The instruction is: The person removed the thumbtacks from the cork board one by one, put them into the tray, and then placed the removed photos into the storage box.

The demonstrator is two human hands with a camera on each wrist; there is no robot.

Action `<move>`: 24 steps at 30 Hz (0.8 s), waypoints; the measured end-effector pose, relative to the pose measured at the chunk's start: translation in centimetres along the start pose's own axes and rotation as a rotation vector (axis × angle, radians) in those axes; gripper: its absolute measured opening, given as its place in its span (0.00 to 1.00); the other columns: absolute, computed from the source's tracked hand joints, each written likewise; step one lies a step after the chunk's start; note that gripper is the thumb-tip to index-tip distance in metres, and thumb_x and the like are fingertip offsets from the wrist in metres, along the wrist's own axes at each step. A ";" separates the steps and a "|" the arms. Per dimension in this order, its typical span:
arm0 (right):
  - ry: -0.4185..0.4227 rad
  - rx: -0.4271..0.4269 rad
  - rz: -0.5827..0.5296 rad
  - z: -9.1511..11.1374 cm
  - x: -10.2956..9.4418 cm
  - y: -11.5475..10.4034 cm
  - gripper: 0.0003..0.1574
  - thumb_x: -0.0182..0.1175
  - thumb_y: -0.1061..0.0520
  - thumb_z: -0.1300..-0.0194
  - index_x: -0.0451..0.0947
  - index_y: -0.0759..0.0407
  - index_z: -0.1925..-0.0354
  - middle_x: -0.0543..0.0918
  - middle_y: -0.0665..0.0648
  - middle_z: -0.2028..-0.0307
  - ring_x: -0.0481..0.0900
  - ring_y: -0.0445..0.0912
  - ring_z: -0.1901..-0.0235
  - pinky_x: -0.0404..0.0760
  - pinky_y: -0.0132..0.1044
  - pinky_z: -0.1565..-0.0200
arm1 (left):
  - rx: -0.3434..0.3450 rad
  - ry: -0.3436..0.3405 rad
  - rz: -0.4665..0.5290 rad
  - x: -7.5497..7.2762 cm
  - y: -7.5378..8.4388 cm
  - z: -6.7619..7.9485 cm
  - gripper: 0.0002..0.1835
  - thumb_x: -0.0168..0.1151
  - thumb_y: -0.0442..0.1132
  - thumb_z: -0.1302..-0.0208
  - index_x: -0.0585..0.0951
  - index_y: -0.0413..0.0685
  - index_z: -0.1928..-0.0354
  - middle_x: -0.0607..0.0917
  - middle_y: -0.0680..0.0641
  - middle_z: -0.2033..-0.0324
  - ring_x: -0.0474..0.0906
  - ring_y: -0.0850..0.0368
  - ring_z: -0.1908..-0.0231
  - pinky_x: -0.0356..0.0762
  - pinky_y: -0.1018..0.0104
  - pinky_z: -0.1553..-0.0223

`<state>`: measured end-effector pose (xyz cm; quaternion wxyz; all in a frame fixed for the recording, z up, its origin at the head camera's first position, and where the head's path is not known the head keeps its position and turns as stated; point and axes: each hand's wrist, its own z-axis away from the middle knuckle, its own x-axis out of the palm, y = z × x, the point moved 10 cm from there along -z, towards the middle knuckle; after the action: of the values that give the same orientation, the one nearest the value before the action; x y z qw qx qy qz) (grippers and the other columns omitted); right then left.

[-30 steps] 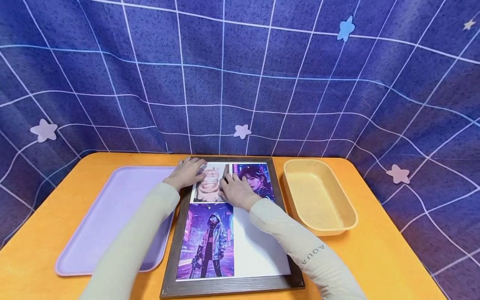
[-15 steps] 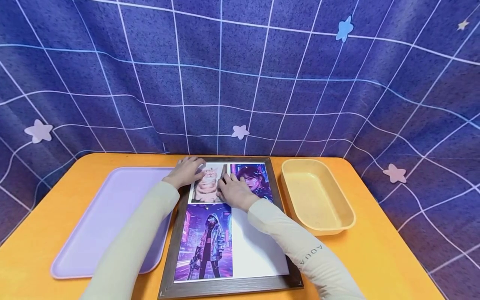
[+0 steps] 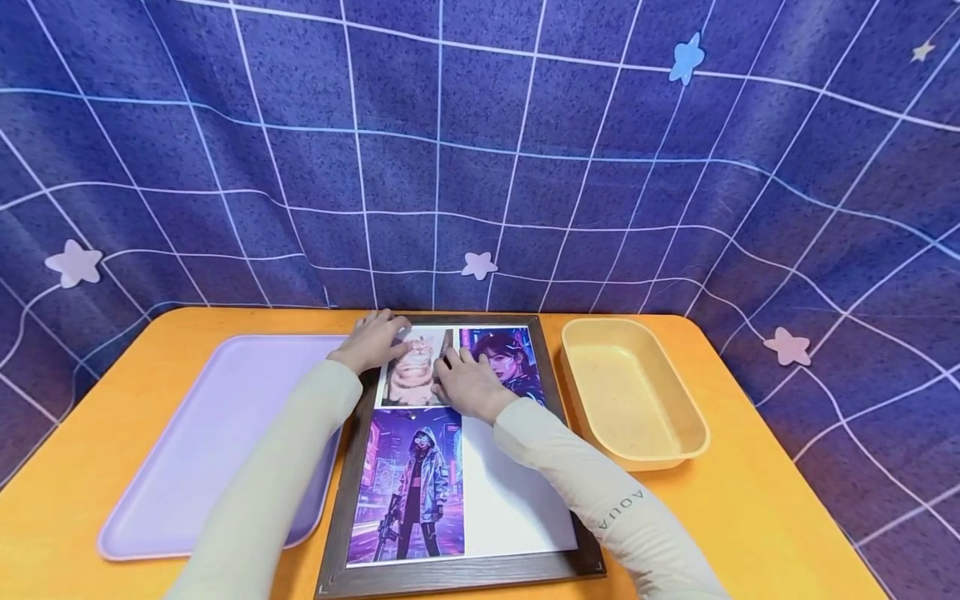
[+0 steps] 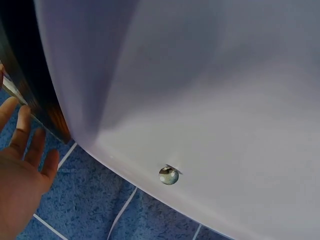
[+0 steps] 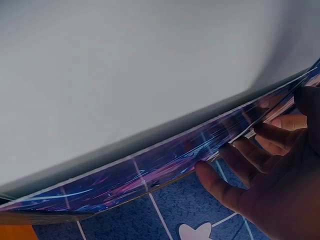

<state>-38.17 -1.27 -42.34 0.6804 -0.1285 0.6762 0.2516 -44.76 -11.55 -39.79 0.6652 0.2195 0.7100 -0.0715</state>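
Note:
A dark wooden picture frame (image 3: pixel 465 572) lies on the orange table with a white board inside. On its upper left is a cat picture (image 3: pixel 412 379). My left hand (image 3: pixel 375 340) rests at the upper left corner, fingers over the frame edge and thumb on the cat picture. My right hand (image 3: pixel 471 382) touches the cat picture's right edge with spread, slightly bent fingertips, partly covering the portrait picture (image 3: pixel 517 358). Below the cat picture lies a hooded-figure picture (image 3: pixel 408 492). In the right wrist view, my fingers (image 5: pixel 220 187) stand over the glossy print.
A purple tray (image 3: pixel 225 433) lies left of the frame, under my left forearm. A small round glassy thing (image 4: pixel 168 175) shows on it in the left wrist view. A yellow bin (image 3: pixel 630 392) stands to the right. Behind the table hangs a blue gridded curtain (image 3: pixel 480 167).
The whole head view has shifted slightly. Both hands stay in nearly the same place on the cat picture and the frame.

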 end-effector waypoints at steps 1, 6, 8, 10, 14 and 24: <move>0.002 0.001 -0.001 0.0 -0.1 0.0 0.26 0.39 0.39 0.31 0.64 0.49 0.42 0.66 0.53 0.42 0.64 0.47 0.45 0.69 0.50 0.47 | -0.002 0.002 -0.003 -0.1 0.0 0.0 0.21 0.58 0.48 0.41 0.75 0.46 0.48 0.73 0.38 0.52 0.66 0.41 0.50 0.62 0.47 0.52; -0.001 0.004 0.002 0.2 -0.1 0.0 0.26 0.39 0.38 0.31 0.64 0.49 0.43 0.66 0.53 0.42 0.64 0.47 0.44 0.69 0.50 0.46 | -0.010 0.013 -0.005 -0.3 -0.1 0.1 0.22 0.59 0.49 0.42 0.75 0.45 0.48 0.74 0.38 0.53 0.66 0.40 0.52 0.62 0.48 0.53; -0.004 0.004 0.005 0.2 -0.1 0.0 0.27 0.38 0.38 0.31 0.64 0.48 0.41 0.65 0.53 0.41 0.64 0.47 0.44 0.69 0.50 0.46 | -0.011 0.011 0.001 -0.3 -0.1 0.1 0.22 0.59 0.49 0.41 0.75 0.45 0.48 0.73 0.37 0.52 0.66 0.40 0.52 0.62 0.47 0.53; -0.004 0.002 0.009 0.2 -0.1 -0.1 0.28 0.37 0.38 0.31 0.63 0.49 0.40 0.65 0.53 0.40 0.63 0.47 0.44 0.69 0.50 0.46 | -0.015 0.007 0.008 -0.3 -0.1 0.1 0.23 0.59 0.49 0.42 0.75 0.45 0.48 0.73 0.37 0.52 0.66 0.40 0.53 0.62 0.47 0.53; 0.005 -0.001 0.009 0.3 -0.2 -0.2 0.28 0.38 0.38 0.31 0.64 0.49 0.41 0.66 0.53 0.41 0.64 0.47 0.45 0.69 0.49 0.47 | -0.013 0.003 0.012 -0.2 -0.2 0.1 0.23 0.59 0.49 0.42 0.75 0.45 0.47 0.73 0.36 0.52 0.66 0.40 0.53 0.62 0.46 0.53; -0.010 0.006 0.013 0.4 -0.2 -0.1 0.27 0.38 0.38 0.31 0.64 0.49 0.42 0.66 0.53 0.42 0.64 0.47 0.45 0.69 0.49 0.46 | -0.020 0.004 0.032 -0.4 -0.1 0.0 0.23 0.60 0.48 0.42 0.75 0.45 0.48 0.72 0.36 0.53 0.65 0.40 0.52 0.61 0.47 0.54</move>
<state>-37.74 -1.19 -42.13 0.6825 -0.1207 0.6744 0.2546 -44.80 -11.76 -39.47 0.6671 0.2242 0.7084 -0.0536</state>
